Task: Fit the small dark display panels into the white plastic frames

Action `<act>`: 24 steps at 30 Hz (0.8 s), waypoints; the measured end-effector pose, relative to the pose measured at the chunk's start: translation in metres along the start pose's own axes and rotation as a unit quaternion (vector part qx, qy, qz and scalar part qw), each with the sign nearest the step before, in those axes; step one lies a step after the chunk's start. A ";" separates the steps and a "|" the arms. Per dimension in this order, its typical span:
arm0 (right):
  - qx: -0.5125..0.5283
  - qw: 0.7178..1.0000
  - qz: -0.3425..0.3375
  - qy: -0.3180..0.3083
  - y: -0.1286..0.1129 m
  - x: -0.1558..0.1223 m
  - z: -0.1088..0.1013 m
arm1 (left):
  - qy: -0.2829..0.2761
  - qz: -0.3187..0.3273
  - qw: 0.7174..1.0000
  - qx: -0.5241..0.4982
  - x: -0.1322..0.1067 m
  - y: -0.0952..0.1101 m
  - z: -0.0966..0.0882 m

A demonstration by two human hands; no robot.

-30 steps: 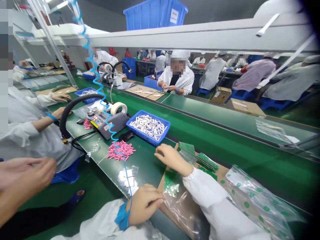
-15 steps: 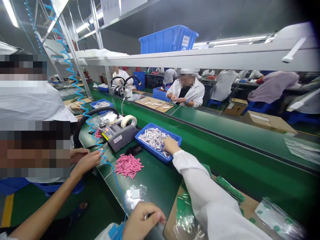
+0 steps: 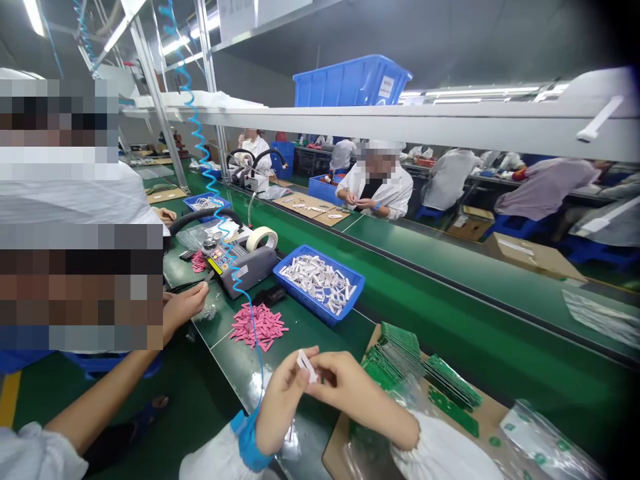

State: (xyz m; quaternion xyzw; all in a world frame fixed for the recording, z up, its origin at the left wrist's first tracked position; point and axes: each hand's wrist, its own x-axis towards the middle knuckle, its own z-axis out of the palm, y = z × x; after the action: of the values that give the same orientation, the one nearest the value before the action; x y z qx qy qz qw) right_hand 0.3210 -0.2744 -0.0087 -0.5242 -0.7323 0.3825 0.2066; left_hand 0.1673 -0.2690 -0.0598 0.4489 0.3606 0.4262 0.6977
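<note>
Between my two hands, above the near edge of the bench, is a small white plastic piece with a slot (image 3: 306, 365). My left hand (image 3: 284, 390) pinches it from the left, and a blue wristband (image 3: 254, 445) circles that wrist. From the right, my right hand (image 3: 343, 381) closes its fingers on the same piece. Beyond them stands a blue tray (image 3: 286, 288) full of similar white pieces. A pile of pink strips (image 3: 259, 327) lies left of the tray. Stacked green circuit boards (image 3: 400, 350) rest on cardboard to the right of my hands.
A grey machine (image 3: 253, 267) carries a tape roll (image 3: 262, 239). A blue coiled cord (image 3: 200, 143) hangs down in front of it. A co-worker's hand (image 3: 186, 308) is at the bench's left edge. A plastic bag (image 3: 543, 443) lies at right, and a shelf (image 3: 400, 120) runs overhead.
My right hand has come back from the blue tray to my left hand. The white piece now shows between both hands. My left hand has risen slightly.
</note>
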 end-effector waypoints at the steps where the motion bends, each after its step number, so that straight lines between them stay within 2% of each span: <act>1: 0.008 1.000 -0.006 -0.017 0.000 0.000 0.002 | 0.014 0.001 1.000 0.006 -0.002 -0.001 -0.002; 4: -0.057 0.996 -0.003 -0.064 0.005 0.020 -0.004 | 0.088 0.008 0.996 0.011 -0.010 -0.001 -0.013; 5: -0.079 0.995 0.004 -0.064 0.008 0.034 -0.007 | 0.112 0.006 0.994 0.010 -0.012 -0.001 -0.016; 7: -0.111 0.993 0.022 -0.027 0.015 0.071 -0.006 | 0.138 -0.003 0.990 -0.007 -0.015 0.001 -0.020; 11: -0.180 0.977 0.082 0.080 0.028 0.152 0.020 | 0.102 -0.007 0.992 -0.078 -0.017 0.000 -0.019; 14: -0.210 0.961 0.133 0.124 0.038 0.191 0.041 | 0.073 -0.023 0.988 -0.135 -0.015 -0.001 -0.022; 18: -0.225 0.950 0.149 0.156 0.051 0.205 0.051 | 0.073 -0.075 0.971 -0.217 -0.011 0.000 -0.034; 21: -0.225 0.949 0.137 0.172 0.053 0.202 0.050 | 0.088 -0.113 0.955 -0.261 -0.006 0.001 -0.042; 24: -0.222 0.950 0.117 0.185 0.044 0.191 0.046 | 0.117 -0.144 0.942 -0.279 -0.001 0.001 -0.047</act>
State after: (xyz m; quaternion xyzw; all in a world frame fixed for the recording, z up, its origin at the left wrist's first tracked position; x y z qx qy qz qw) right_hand 0.2459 -0.1059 -0.0901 -0.7008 -0.6808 0.1278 0.1705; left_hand 0.1247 -0.2550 -0.0749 0.1262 0.3669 0.4544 0.8019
